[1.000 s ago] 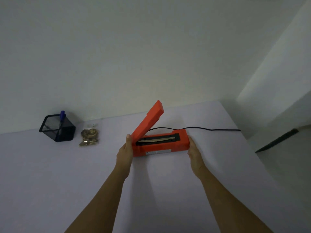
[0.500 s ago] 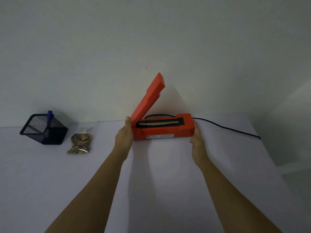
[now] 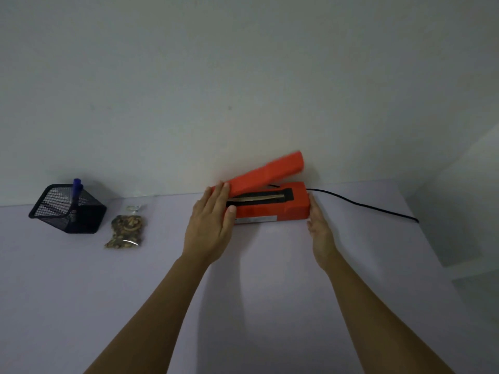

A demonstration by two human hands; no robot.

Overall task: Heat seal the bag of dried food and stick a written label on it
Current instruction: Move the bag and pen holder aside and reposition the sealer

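We are bracketing the orange heat sealer [image 3: 270,209], left hand [image 3: 209,228] and right hand [image 3: 320,230] both spread flat against its ends; squaring it gently, keeping its arm [image 3: 266,172] raised.

We see a plain indoor room, office-like. A black wire-mesh pen holder [image 3: 67,209] stands on the bare pale counter [image 3: 270,279]. Blank white walls [image 3: 243,76] surround it.

Both bare forearms enter from the bottom of the frame and converge toward centre. Left hand [image 3: 209,226]: flat, palm down, fingers extended together, thumb tip spread toward the right. Right hand [image 3: 320,230]: edge-on, palm facing left, fingers straight and pointing up-frame.
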